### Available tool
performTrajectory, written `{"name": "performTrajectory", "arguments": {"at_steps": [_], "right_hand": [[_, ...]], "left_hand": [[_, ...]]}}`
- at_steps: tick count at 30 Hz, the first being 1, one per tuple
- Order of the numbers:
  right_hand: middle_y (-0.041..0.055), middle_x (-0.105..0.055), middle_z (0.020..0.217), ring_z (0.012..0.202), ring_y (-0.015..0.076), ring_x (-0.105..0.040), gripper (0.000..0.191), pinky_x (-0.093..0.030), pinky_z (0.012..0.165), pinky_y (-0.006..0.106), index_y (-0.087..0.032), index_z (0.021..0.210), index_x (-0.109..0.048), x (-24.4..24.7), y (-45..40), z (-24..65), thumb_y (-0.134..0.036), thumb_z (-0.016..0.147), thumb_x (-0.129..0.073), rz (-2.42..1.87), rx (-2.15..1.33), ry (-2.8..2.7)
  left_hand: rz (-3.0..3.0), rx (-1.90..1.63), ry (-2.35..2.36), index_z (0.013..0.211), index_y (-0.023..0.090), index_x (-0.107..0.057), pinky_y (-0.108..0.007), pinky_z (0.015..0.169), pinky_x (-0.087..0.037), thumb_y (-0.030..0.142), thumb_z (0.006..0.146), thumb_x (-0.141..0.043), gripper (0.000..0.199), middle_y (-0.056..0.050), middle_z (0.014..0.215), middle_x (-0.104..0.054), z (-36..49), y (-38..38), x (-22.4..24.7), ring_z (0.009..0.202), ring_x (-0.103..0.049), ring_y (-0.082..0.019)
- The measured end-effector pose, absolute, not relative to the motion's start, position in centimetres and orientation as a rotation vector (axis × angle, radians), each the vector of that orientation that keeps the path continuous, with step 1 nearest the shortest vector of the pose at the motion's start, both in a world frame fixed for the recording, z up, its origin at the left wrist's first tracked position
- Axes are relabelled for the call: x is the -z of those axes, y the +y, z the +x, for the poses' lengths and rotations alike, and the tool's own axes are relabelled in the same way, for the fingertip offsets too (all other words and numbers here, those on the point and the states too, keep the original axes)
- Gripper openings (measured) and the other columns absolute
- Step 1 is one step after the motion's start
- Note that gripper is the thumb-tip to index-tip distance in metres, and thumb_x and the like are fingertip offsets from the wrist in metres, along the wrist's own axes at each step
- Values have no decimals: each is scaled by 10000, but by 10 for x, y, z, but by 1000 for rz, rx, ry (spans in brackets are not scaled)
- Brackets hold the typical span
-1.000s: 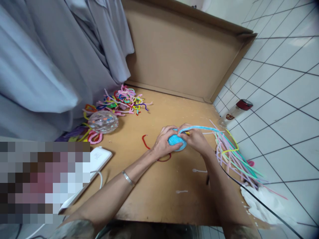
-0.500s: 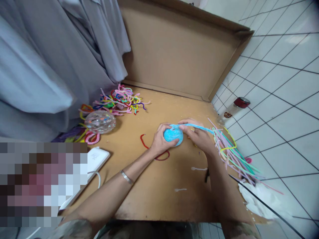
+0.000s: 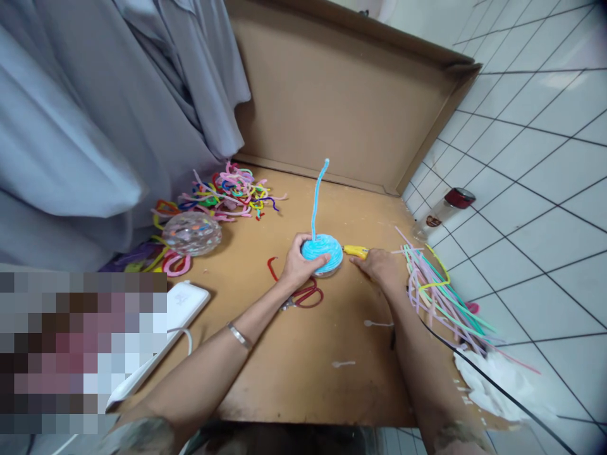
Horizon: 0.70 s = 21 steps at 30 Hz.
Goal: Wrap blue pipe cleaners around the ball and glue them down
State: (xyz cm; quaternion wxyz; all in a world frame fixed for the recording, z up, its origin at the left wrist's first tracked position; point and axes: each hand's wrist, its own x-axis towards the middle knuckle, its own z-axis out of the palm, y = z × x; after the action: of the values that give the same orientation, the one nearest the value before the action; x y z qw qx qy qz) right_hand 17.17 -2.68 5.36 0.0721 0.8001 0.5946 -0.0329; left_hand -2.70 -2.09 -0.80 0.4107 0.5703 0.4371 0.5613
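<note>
Hands (image 3: 298, 262) half-curled on ball (image 3: 322, 253), yellow tool (image 3: 355, 251)

A blue-wrapped ball (image 3: 323, 248) was held by the left hand (image 3: 296, 264), with a blue strand (image 3: 315, 202) raised upright from it. A yellow glue gun (image 3: 356, 252) was gripped by the right hand (image 3: 384, 268), its tip pointed at the ball. Red-handled scissors (image 3: 308, 291) were partly covered by the left forearm. Tangled coloured stems (image 3: 237, 188) were heaped at the far left; straight pastel ones (image 3: 439, 296) were spread at the right.
</note>
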Motion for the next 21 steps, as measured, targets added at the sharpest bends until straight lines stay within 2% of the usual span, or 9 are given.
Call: {"name": "performTrajectory", "arguments": {"at_steps": [7, 13, 16, 21], "right_hand": [[249, -716, 984, 930, 338, -694, 427, -499, 722, 362, -82, 1031, -703, -40, -21, 181, -407, 805, -543, 2627, 20, 1728], [234, -685, 986, 901, 331, -658, 508, -465, 718, 383, -69, 1176, -573, -81, -35, 179, -405, 797, -547, 2893, -343, 1893], [192, -661, 1041, 892, 308, -628, 445, -437, 702, 366, -110, 1117, -593, -106, -48, 177, -396, 783, -530, 2861, -480, 1983], [126, -645, 879, 778, 261, -588, 337, -378, 628, 322, -138, 946, -623, -120, -63, 168, -396, 756, -517, 2710, -667, 2158]], "left_hand": [[1448, -1416, 1048, 1025, 194, -506, -354, 906, -490, 406, 574, -777, 567, -68, 1152, -617, -27, -20, 11, 1031, -606, -208], [1520, -1393, 970, 1020, 199, -522, -352, 912, -490, 419, 581, -780, 554, -71, 1192, -615, -29, -18, 14, 1055, -606, -212], [1535, -1381, 968, 1015, 196, -526, -363, 921, -489, 412, 570, -789, 560, -78, 1190, -619, -30, -17, 14, 1055, -609, -219], [1578, -1357, 893, 984, 194, -535, -394, 951, -480, 393, 544, -803, 552, -90, 1198, -619, -32, -16, 12, 1090, -607, -244]]}}
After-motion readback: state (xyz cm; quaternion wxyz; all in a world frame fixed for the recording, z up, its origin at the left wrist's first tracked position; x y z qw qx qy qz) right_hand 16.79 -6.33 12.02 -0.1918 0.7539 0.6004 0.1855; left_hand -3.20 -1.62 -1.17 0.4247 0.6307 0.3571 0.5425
